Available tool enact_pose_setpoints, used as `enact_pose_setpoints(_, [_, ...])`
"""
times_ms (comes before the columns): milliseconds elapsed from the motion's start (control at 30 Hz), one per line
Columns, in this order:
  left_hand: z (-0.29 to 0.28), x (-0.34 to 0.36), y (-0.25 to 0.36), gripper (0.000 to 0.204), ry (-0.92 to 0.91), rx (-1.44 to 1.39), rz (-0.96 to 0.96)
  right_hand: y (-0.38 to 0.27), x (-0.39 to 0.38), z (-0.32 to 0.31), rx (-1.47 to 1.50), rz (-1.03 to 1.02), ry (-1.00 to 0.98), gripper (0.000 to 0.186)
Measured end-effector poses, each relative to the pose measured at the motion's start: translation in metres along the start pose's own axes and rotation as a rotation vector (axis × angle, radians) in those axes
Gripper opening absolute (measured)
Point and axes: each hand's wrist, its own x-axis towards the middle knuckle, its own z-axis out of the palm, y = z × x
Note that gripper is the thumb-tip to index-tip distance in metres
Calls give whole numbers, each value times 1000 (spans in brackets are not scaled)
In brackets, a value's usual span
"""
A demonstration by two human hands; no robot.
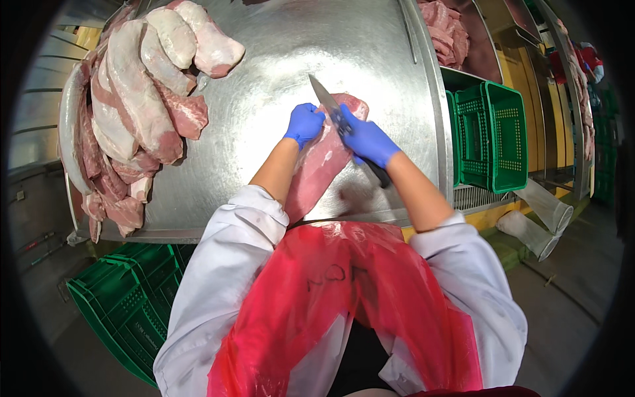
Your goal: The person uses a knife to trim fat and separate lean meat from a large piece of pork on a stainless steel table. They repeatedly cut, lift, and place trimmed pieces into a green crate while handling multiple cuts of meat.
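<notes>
A long pink pork loin (pixel 324 162) lies on the steel table in front of me, its near end close to the table's front edge. My left hand (pixel 306 124), in a blue glove, is closed on the loin's left edge near the far end. In my blue-gloved right hand (pixel 370 137) is a knife (pixel 322 94), with its black handle showing below the palm. The blade slants over the far part of the loin, tip pointing far left. Whether its edge is in the meat, I cannot tell.
On the table's left, a heap of pale, fat-covered meat pieces (pixel 126 99) is piled up. Green crates (pixel 509 135) stand beyond the right edge, below a tray of cut meat (pixel 446 33). Another green crate (pixel 132 291) sits low at the left, under the steel table (pixel 245 145).
</notes>
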Motion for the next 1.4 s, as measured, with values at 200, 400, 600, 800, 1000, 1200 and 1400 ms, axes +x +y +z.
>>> enact_pose_setpoints(200, [12, -22, 10, 28, 125, 227, 194, 0, -23, -26, 65, -16, -89, 72])
enact_pose_setpoints(400, [9, -36, 18, 30, 198, 325, 252, -3, 15, -49, -92, -112, -273, 75])
enact_pose_setpoints(600, [12, -26, 15, 37, 258, 276, 300, 18, -20, -57, -13, -87, -329, 82])
enact_pose_setpoints(800, [-9, -10, 16, 34, 178, 220, 166, 33, -10, -38, -121, -125, -332, 82])
enact_pose_setpoints(1000, [-12, -8, 39, 28, 41, 188, 235, 47, -3, -2, 304, -213, -237, 83])
enact_pose_setpoints(1200, [-30, 8, 17, 23, 39, -81, 139, 42, -63, 18, 313, -28, -310, 83])
enact_pose_setpoints(1400, [-30, -17, 48, 9, -107, -94, 169, 27, -23, 50, 277, -145, -109, 80])
